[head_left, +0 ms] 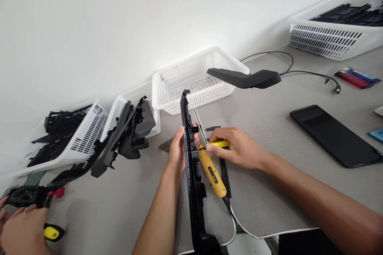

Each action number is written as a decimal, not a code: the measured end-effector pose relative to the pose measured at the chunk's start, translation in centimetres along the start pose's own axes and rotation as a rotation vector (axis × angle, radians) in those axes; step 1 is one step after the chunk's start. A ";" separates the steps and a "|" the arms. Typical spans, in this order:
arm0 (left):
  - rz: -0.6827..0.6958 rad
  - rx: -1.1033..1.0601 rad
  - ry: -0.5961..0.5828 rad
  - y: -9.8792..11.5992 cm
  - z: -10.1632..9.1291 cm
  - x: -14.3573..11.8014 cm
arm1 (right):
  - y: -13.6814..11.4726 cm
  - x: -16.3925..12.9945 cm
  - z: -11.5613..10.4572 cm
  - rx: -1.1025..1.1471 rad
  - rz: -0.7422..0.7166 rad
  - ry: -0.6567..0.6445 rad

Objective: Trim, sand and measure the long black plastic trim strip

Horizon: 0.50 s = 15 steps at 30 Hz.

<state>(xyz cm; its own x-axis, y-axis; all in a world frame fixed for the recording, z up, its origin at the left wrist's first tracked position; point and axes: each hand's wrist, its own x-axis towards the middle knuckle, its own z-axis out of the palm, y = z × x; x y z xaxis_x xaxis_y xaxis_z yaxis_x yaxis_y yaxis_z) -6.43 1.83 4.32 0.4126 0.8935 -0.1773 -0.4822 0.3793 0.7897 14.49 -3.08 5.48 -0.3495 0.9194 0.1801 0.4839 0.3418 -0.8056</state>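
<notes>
My left hand grips a long black plastic trim piece that stands on edge and runs from the near table edge toward the baskets. My right hand pinches a small yellow-handled tool with its thin tip against the trim, close to my left fingers. A yellow corded electric tool lies on the table just right of the trim, under my right hand.
White baskets stand along the wall, one on the left with black parts; more black parts lean beside it. A curved black part rests on the middle basket. A phone lies right. Another person's hands work at bottom left.
</notes>
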 end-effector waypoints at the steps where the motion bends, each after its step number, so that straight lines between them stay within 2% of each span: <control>1: -0.002 0.003 0.009 0.0 0.0 0.0 | 0.0 0.0 0.0 -0.005 0.002 0.001; 6: 0.000 0.017 0.048 0.0 0.1 0.1 | -0.1 -0.1 0.0 -0.003 -0.076 -0.093; 11: 0.050 -0.001 0.015 0.1 0.2 0.2 | 0.1 -0.1 0.1 -0.027 0.029 -0.003; 15: -0.004 -0.032 0.045 0.1 0.2 0.1 | 0.1 0.0 0.1 -0.008 0.042 0.011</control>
<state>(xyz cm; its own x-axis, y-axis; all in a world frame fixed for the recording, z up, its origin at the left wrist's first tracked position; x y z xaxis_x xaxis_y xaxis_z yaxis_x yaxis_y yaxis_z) -6.29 1.92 4.53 0.3799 0.9016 -0.2066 -0.5057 0.3895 0.7698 14.47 -3.11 5.36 -0.3200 0.9350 0.1529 0.5040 0.3046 -0.8082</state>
